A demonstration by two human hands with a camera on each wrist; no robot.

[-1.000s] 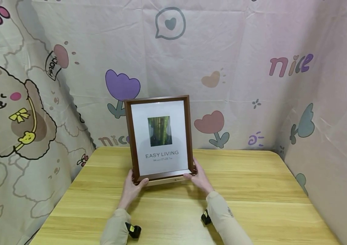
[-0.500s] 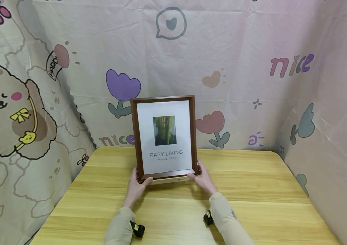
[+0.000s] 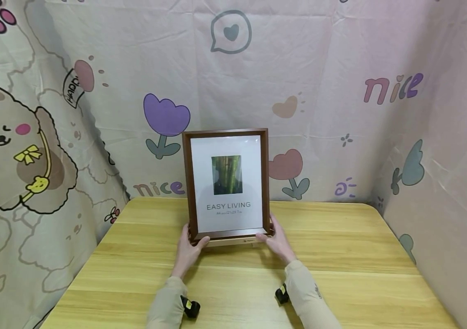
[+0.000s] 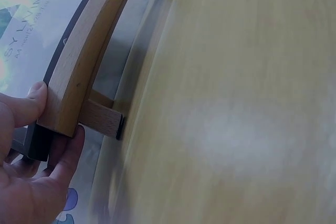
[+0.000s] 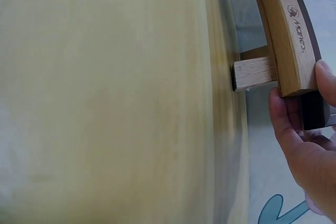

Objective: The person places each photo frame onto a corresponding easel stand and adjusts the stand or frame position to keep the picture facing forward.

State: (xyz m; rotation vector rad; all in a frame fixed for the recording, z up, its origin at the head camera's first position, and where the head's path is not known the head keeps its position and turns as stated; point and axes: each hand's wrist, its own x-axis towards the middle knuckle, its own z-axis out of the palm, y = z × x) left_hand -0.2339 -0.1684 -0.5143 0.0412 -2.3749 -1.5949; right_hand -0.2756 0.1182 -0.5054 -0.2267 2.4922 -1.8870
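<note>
A brown picture frame (image 3: 228, 219) with a small bamboo picture and "EASY LIVING" on white leans back slightly, upright, in the head view. Beneath its lower edge runs the light wooden ledge of a small easel (image 3: 233, 241). My left hand (image 3: 189, 253) grips the lower left corner, thumb on the front and fingers below; the left wrist view shows it holding the end of the easel's ledge (image 4: 84, 61). At the lower right corner my right hand (image 3: 278, 242) grips likewise, its thumb against the ledge (image 5: 289, 35) in the right wrist view. Short easel legs (image 4: 102, 118) show below.
The wood-grain table (image 3: 340, 256) extends on both sides and in front of the frame. Behind it hangs a printed cloth (image 3: 233, 82) with flowers and hearts, and more cloth (image 3: 31, 237) covers the left side. Each sleeve bears a black wrist camera (image 3: 192, 309).
Both hands have shifted the frame and easel to the right across the table, and the frame has straightened a little. The grip on both lower corners stays the same.
</note>
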